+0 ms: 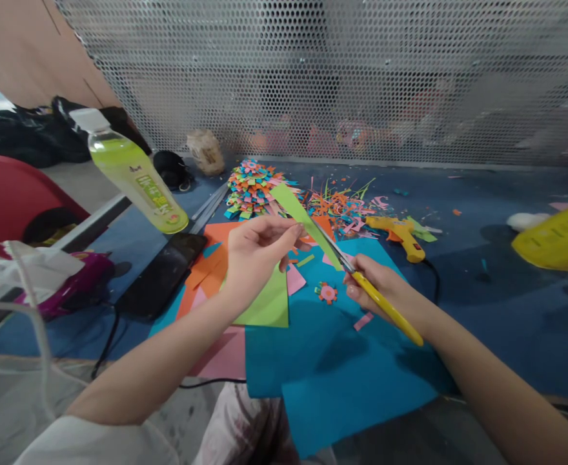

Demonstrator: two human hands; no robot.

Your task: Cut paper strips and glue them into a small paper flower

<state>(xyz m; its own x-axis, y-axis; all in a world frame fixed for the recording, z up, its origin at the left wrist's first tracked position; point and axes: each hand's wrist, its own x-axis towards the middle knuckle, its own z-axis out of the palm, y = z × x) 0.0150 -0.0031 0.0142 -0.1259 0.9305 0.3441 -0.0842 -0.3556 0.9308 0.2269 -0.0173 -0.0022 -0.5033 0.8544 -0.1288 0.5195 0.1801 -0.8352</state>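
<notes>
My left hand pinches a light green paper strip at its middle, with the strip slanting down to the right. In my right hand are yellow-handled scissors, their blades lying along the strip's lower right part. Below the hands, a small pink and orange paper flower rests on blue sheets. A green sheet and a pink piece lie under and beside my left hand. One small pink scrap is below the scissors.
Behind the hands are a pile of colourful fringed paper and shredded scraps. A yellow glue gun lies at right, near a yellow bottle. At left are a drink bottle and a black phone. Perforated metal stands behind.
</notes>
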